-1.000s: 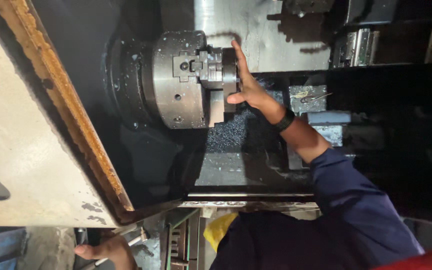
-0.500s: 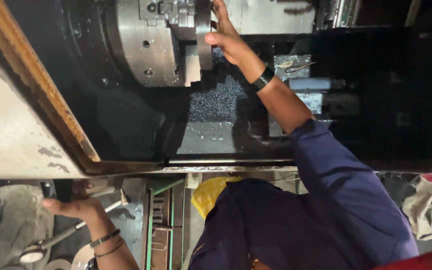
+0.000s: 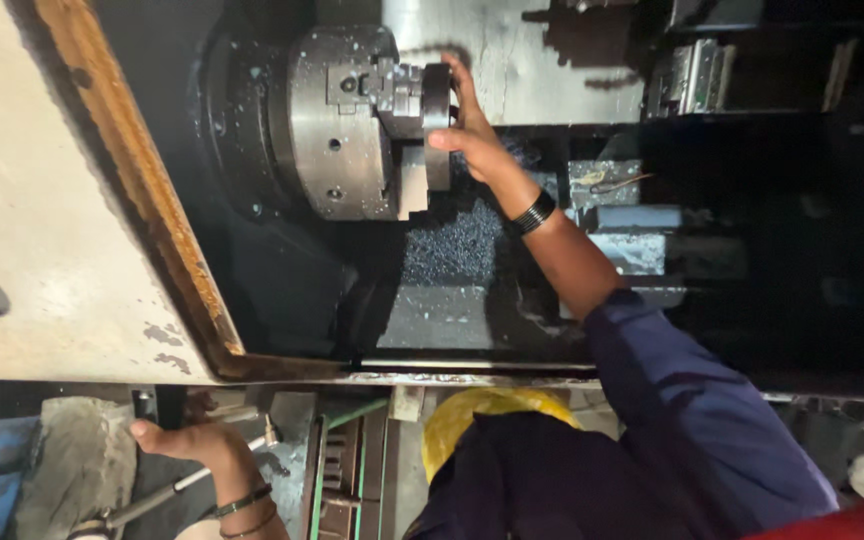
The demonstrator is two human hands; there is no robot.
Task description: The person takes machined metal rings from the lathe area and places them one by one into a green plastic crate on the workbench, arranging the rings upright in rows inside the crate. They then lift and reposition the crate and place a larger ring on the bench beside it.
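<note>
My right hand [image 3: 474, 140] reaches into a lathe enclosure, with a black band on its wrist. Its fingers and thumb grip a dark round metal workpiece [image 3: 438, 88] that sits in the jaws of the grey three-jaw chuck [image 3: 337, 130]. My left hand [image 3: 190, 440], wearing bracelets, lies low at the left outside the machine. Its fingers are spread flat on a dark surface, just above a metal rod handle [image 3: 157, 494]. It holds nothing that I can see.
The beige machine housing [image 3: 42, 230] with its orange-edged opening frames the left side. Metal chips [image 3: 452, 245] cover the bed below the chuck. A tool block [image 3: 627, 215] stands to the right of my forearm. A yellow object [image 3: 477, 415] sits by my chest.
My right hand has stayed on the workpiece at the chuck. My left hand has come up from the lower edge and settled by the rod handle. The view has shifted.
</note>
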